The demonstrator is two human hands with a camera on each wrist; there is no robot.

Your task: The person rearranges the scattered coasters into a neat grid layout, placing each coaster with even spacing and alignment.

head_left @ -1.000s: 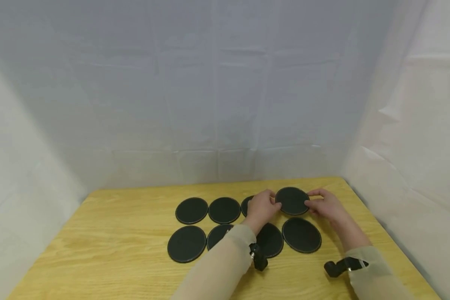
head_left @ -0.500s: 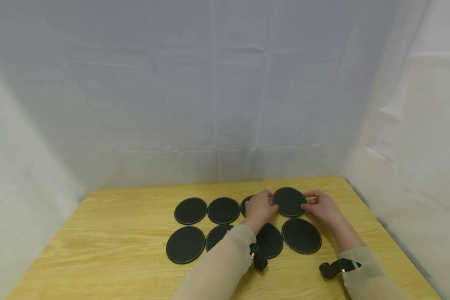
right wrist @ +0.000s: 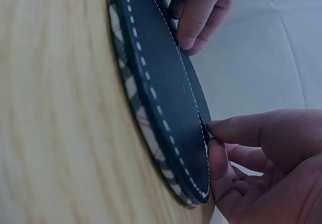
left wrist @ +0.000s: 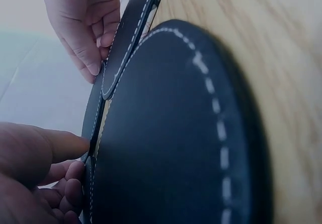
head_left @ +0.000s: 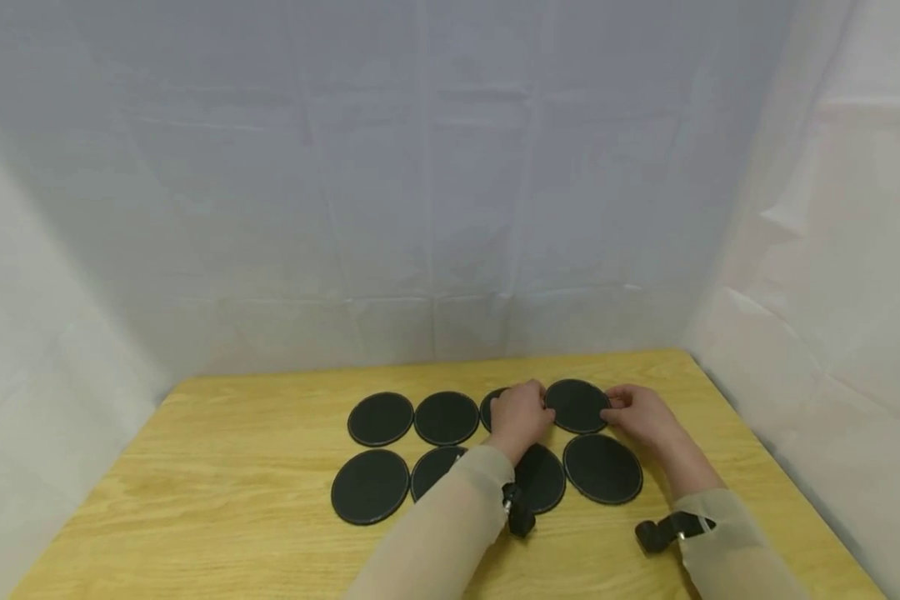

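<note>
I see my left hand (head_left: 520,414) and right hand (head_left: 640,414) each pinching an opposite edge of a round black coaster (head_left: 576,405) at the right end of the far row on the wooden table (head_left: 232,517). It has no long axis; flat face up, near level

A light wooden table (head_left: 217,517) carries eight round black coasters (head_left: 380,418) in two rows of four, grouped right of the table's middle.
</note>
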